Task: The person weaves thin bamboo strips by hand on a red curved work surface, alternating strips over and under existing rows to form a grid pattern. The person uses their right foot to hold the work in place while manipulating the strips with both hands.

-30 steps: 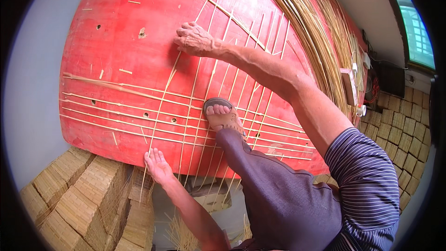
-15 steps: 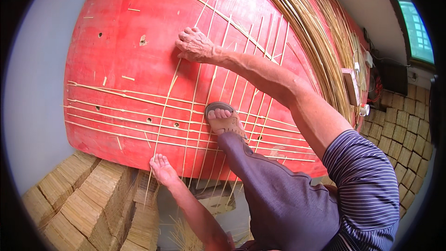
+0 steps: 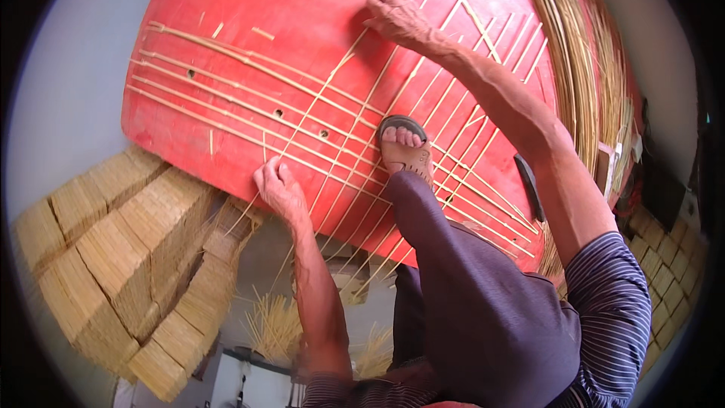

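Thin pale bamboo strips lie crossed in an open grid on a large red board. My right hand [image 3: 399, 17] is closed around the upper end of the leftmost slanting strip [image 3: 308, 115]. Lower down, at the board's near edge, my left hand [image 3: 281, 187] has its fingers bent and thumb raised, pinching that same strip, whose tail runs out below the hand. Several crosswise strips [image 3: 177, 34] pass beneath it. My foot in a brown sandal [image 3: 408, 153] presses on the middle of the grid.
The red board [image 3: 249, 7] has small holes and loose offcuts. Bundles of long bamboo strips [image 3: 566, 38] lie along its right side, near a dark sandal [image 3: 530, 187]. Stacked blocks of cut bamboo [image 3: 121, 257] stand at lower left. Loose strips [image 3: 276, 325] lie below.
My view has shifted, so the board sits higher and further left-tilted. My left hand's outstretched fingers have bent in at the strip. My right hand still grips the strip's upper part.
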The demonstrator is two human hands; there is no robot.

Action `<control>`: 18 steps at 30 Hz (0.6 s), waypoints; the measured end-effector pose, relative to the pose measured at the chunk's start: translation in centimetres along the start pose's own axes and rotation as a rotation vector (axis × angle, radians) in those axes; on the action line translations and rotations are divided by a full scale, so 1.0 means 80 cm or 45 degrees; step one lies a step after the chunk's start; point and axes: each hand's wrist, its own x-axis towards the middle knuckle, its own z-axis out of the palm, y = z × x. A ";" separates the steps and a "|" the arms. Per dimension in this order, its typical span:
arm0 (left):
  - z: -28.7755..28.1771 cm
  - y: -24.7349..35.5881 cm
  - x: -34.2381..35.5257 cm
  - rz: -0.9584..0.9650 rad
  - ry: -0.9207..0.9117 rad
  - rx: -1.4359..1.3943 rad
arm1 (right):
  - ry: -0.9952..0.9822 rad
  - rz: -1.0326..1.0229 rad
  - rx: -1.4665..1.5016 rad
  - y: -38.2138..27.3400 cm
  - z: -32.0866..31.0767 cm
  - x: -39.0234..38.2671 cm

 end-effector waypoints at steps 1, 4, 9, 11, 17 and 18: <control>0.002 -0.001 -0.005 -0.003 -0.008 -0.012 | 0.001 -0.019 0.011 0.003 0.001 -0.003; 0.011 0.003 -0.024 -0.021 0.009 -0.108 | 0.026 -0.076 0.029 0.014 -0.003 -0.006; 0.014 0.019 -0.052 -0.116 -0.043 -0.185 | 0.053 -0.125 0.069 0.020 -0.008 -0.021; 0.015 0.021 -0.060 -0.114 -0.045 -0.177 | 0.068 -0.146 0.075 0.022 -0.008 -0.030; 0.020 0.022 -0.069 0.047 -0.007 -0.125 | 0.046 -0.158 0.074 0.030 -0.013 -0.041; 0.020 0.023 -0.068 0.037 -0.014 -0.127 | 0.040 -0.162 0.075 0.030 -0.015 -0.040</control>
